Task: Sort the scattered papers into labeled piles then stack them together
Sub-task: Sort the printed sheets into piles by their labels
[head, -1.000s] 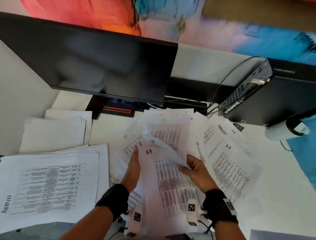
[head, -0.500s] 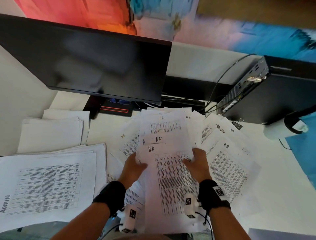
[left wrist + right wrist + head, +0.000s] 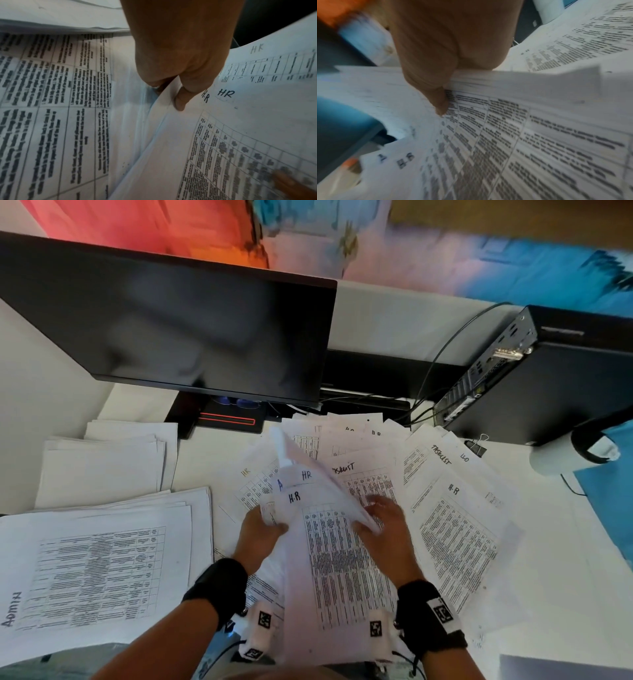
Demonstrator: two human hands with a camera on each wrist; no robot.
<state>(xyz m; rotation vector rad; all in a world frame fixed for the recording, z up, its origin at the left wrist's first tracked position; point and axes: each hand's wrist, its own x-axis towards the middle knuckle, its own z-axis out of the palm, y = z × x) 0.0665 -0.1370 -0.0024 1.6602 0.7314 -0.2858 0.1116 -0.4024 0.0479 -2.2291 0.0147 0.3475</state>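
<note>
My left hand grips the left edge of a sheaf of HR sheets, thumb on top and the other fingers tucked beneath, as the left wrist view shows. My right hand pinches the opposite edge of the same sheaf, thumb laid on the printed table and the rest of the fingers under the layered edges. The sheaf hangs between my two hands, lifted off the desk, its far end curling up and over toward my right. The sheets are white, printed with dense grids of dark text; the top one carries "H.R" handwritten at its head, and the one behind it shows "HR" and a blue letter A. Just beyond my right hand lies a sheet marked TASKLIST, and further right a fan of loose sheets, one marked "H.R", another "TASKLIST". Beyond my left hand a sheet bears a faint "HR". Well to my left sits a squared pile topped by a sheet labeled ADMIN, and beyond it a pile of blank-faced sheets. Past all the paper stands a dark monitor, and far to my right a black computer case with cables.
</note>
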